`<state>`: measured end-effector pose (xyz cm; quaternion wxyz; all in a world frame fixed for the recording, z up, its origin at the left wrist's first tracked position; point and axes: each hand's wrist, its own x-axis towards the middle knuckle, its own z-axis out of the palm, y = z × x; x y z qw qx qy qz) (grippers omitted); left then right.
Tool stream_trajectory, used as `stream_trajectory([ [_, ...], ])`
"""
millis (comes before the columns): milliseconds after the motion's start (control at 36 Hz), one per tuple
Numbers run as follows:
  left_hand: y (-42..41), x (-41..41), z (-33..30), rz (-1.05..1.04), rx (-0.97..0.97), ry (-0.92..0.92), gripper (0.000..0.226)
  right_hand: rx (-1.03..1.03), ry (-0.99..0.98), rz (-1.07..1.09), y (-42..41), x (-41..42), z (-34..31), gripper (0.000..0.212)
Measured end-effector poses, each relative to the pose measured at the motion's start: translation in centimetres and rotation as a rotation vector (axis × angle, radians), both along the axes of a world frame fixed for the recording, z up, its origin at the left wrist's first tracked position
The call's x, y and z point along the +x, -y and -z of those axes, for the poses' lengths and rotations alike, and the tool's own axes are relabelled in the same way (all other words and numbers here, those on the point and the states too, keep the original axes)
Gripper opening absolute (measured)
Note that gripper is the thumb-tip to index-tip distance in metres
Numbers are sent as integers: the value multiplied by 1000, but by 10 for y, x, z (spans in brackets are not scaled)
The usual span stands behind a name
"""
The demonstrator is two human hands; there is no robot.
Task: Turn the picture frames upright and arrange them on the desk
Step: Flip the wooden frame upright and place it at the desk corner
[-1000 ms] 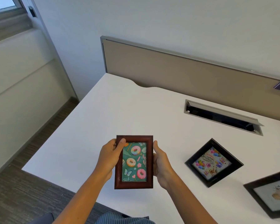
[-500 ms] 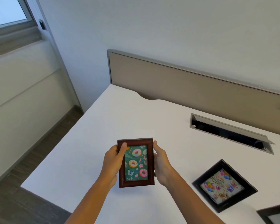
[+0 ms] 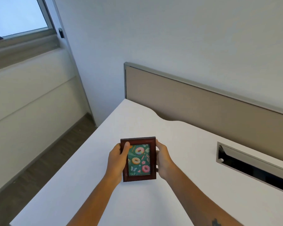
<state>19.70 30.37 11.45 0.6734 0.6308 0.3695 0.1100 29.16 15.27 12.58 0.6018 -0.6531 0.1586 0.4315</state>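
Left hand [image 3: 117, 162] and right hand [image 3: 164, 160] are clamping the brown donut frame [image 3: 138, 159] upright by its 9 and 3 o'clock edges over the desk [image 3: 178, 141].

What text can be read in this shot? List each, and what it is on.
None can be read for certain.
Frame, held by the left hand and right hand: a small scrawl at the print's lower left, perhaps "set", too small to be sure.
Right forearm: a dark mark at the bottom edge, cut off; cannot tell if it is lettering.
Desk, panel, wall: no text.
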Motion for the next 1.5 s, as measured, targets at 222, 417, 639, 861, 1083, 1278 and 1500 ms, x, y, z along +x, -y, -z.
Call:
stream_trajectory([
  [222, -50, 80, 16, -19, 77, -1, 22, 22, 33, -18, -54, 90, 16, 70],
  [417, -105, 157, 15, -46, 131, -8, 16, 76, 52, -59, -111, 171, 21, 69],
  [639, -164, 220, 21, 10, 187, 4, 37, 136, 101, -99, -161, 242, 35, 55],
  [861, -188, 251, 30, 31, 146, 20, 38, 194, 78, -121, -185, 279, 57, 62],
  [1083, -192, 258, 31, 27, 136, 12, 44, 196, 88, -118, -193, 285, 70, 66],
  [1278, -187, 249, 35, 13, 154, 36, 51, 61, 201, -97, -187, 268, 61, 73],
  [1500, -133, 187, 64, -57, 257, -167, 84, -439, 649, -215, -126, 204, 88, 65],
])
